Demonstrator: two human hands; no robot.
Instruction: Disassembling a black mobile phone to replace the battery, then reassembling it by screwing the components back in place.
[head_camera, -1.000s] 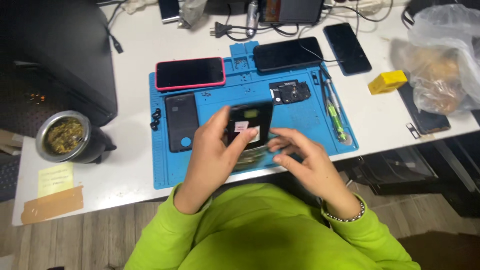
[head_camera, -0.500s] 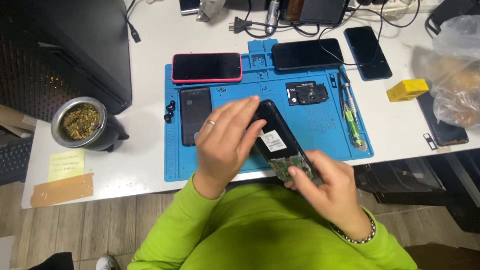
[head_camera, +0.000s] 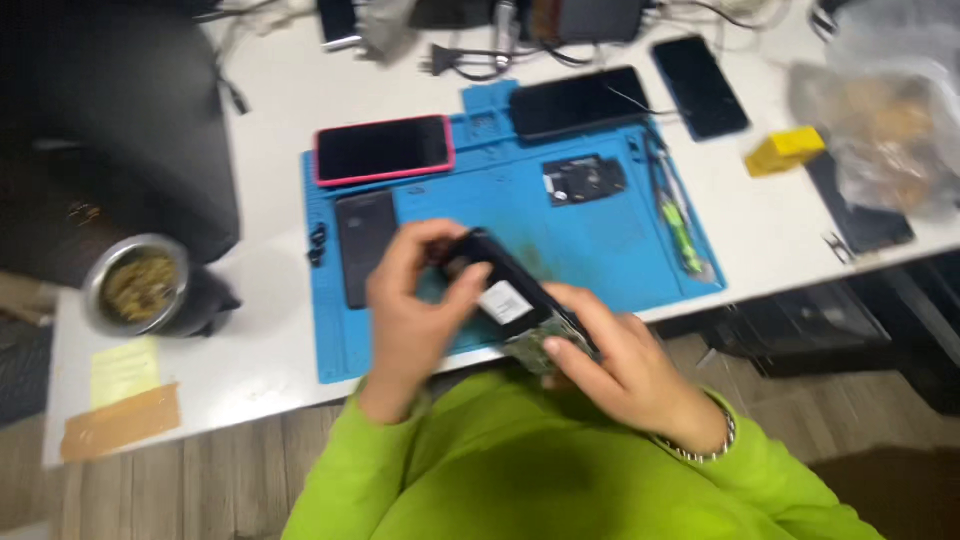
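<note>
Opened phone (head_camera: 505, 290) sits in both your hands, lifted off the near edge of the blue mat (head_camera: 600, 250), tilted so its exposed inside faces you. Right hand (head_camera: 620, 365) cradles the lower end, fingers curled under it for support. Left hand (head_camera: 415, 300) pinches the upper end, steadying it. Beyond, 1 pink-cased phone (head_camera: 383, 150) and 1 small dark part (head_camera: 583, 178) lie parked on the mat, handy on the white worktop (head_camera: 270, 110).
</note>
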